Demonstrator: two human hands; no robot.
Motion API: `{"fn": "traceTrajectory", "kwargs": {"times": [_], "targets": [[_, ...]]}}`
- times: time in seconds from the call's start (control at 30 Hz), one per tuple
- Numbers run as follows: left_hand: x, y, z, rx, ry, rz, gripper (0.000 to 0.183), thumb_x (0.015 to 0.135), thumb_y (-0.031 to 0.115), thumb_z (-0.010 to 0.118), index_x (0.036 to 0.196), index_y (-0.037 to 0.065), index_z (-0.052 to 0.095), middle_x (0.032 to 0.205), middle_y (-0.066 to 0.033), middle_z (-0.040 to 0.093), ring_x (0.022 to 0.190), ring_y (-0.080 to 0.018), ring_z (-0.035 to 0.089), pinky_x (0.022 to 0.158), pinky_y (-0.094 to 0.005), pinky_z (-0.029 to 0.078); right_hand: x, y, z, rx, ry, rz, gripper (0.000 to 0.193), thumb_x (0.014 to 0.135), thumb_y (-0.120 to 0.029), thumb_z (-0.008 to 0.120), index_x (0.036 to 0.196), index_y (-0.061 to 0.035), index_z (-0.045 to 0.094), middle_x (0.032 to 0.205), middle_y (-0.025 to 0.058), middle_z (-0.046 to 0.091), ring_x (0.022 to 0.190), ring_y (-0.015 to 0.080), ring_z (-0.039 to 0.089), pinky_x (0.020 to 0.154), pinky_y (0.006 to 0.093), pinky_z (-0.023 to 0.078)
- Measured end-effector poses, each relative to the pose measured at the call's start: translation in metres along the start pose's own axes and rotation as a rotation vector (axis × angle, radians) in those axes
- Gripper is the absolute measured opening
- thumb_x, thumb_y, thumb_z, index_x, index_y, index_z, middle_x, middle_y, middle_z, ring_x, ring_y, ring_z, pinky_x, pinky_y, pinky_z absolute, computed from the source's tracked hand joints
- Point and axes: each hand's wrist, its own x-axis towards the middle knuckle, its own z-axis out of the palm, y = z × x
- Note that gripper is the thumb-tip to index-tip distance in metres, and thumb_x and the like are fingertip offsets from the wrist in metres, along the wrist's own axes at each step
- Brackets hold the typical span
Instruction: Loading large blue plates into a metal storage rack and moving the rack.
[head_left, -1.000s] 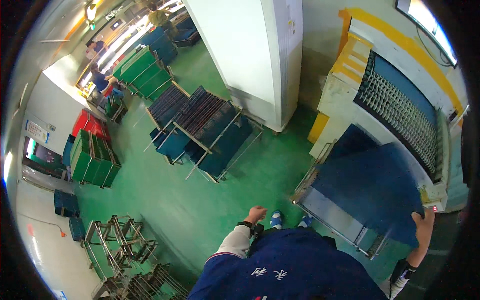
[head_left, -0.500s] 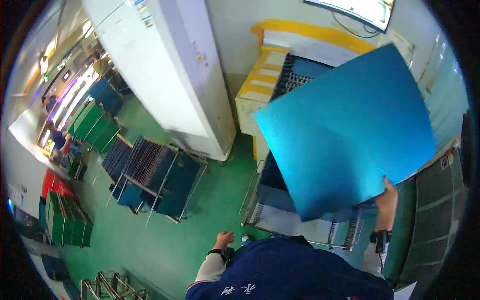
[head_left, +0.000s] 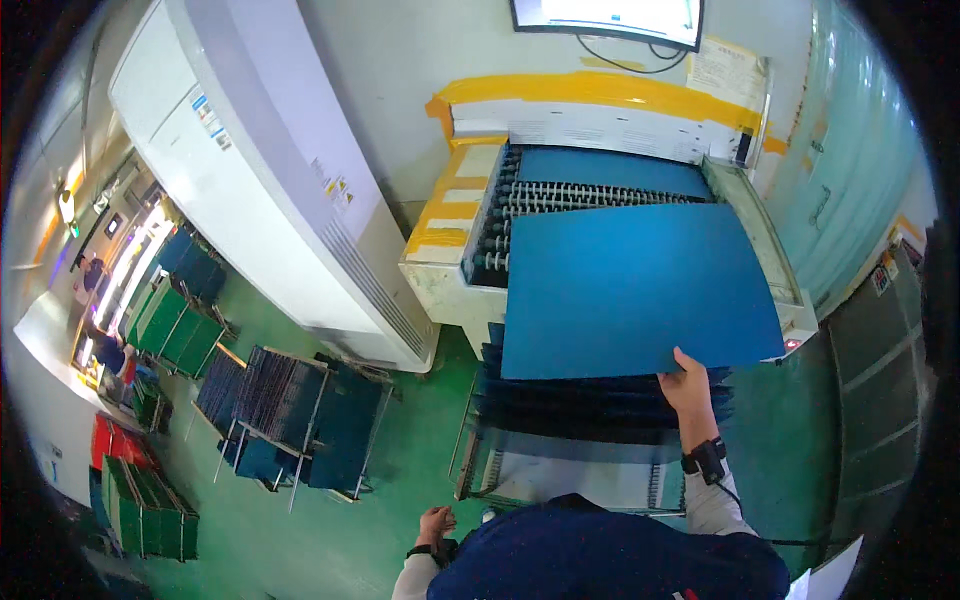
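Observation:
My right hand grips a large, flat blue panel by its near edge, thumb on top and the other fingers hidden underneath. The panel is held over the near end of a roller conveyor, covering part of its rollers. At the conveyor's far end lies another blue panel. Below the held panel stands a rack with several dark panels in it. Low beside my body, my left hand hangs with its fingers curled and nothing visible in them.
A tall white cabinet unit stands left of the conveyor. Wheeled racks of dark panels and green panels are on the green floor at left. Clear plastic curtains hang at right, near a grey ribbed surface. A monitor is above.
My right hand has brought the blue panel left and lower, turning it from a steep tilt to nearly level with the conveyor. The view has turned right; my left hand stays low and curled.

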Motion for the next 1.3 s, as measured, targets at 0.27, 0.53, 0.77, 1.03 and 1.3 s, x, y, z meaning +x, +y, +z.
{"fn": "traceTrajectory", "kwargs": {"times": [0.27,0.53,0.77,1.03,1.3], "targets": [[-0.016,-0.003,-0.003,0.033,0.052,0.007,0.028,0.086,0.019,0.063,0.105,-0.001,0.057,0.080,-0.0092,0.061,0.063,-0.0223,0.063,0.050,-0.0318,0.051,0.051,0.016,0.025,0.127,-0.049,0.042,0.016,0.087,-0.006,0.059,0.102,-0.0041,0.055,0.100,0.0074,0.060,0.091,0.0223,0.058,0.083,0.0360,0.048],[-0.024,-0.015,-0.007,0.052,0.099,-0.037,0.030,0.087,0.021,0.062,0.107,-0.001,0.056,0.084,-0.0107,0.062,0.067,-0.0253,0.065,0.053,-0.0352,0.053,0.068,0.033,0.036,0.050,0.075,0.157,0.021,0.089,-0.018,0.061,0.103,-0.0031,0.054,0.098,0.0096,0.059,0.087,0.0242,0.060,0.078,0.0378,0.052],[-0.044,0.000,0.006,0.006,0.075,-0.064,0.030,0.088,0.019,0.061,0.108,-0.002,0.053,0.084,-0.0140,0.061,0.066,-0.0276,0.064,0.053,-0.0376,0.053,0.084,0.038,0.016,-0.318,-0.132,0.438,0.030,0.089,-0.031,0.062,0.096,-0.0034,0.056,0.087,0.0130,0.065,0.073,0.0212,0.062,0.068,0.0362,0.053],[-0.044,0.002,0.005,-0.031,0.031,-0.030,0.033,0.088,0.016,0.061,0.112,-0.004,0.051,0.086,-0.0149,0.062,0.068,-0.0292,0.064,0.054,-0.0374,0.053,0.113,0.027,0.033,-0.373,-0.156,0.425,0.033,0.090,-0.034,0.060,0.090,-0.0009,0.060,0.083,0.0105,0.065,0.069,0.0190,0.062,0.065,0.0330,0.052],[-0.052,-0.003,0.011,0.008,0.076,-0.019,0.032,0.089,0.017,0.059,0.112,-0.004,0.052,0.086,-0.0141,0.062,0.067,-0.0265,0.064,0.054,-0.0340,0.052,0.127,0.037,0.030,-0.391,-0.111,0.406,0.036,0.089,-0.036,0.061,0.089,0.0002,0.061,0.082,0.0106,0.065,0.067,0.0188,0.062,0.062,0.0328,0.052]]}}
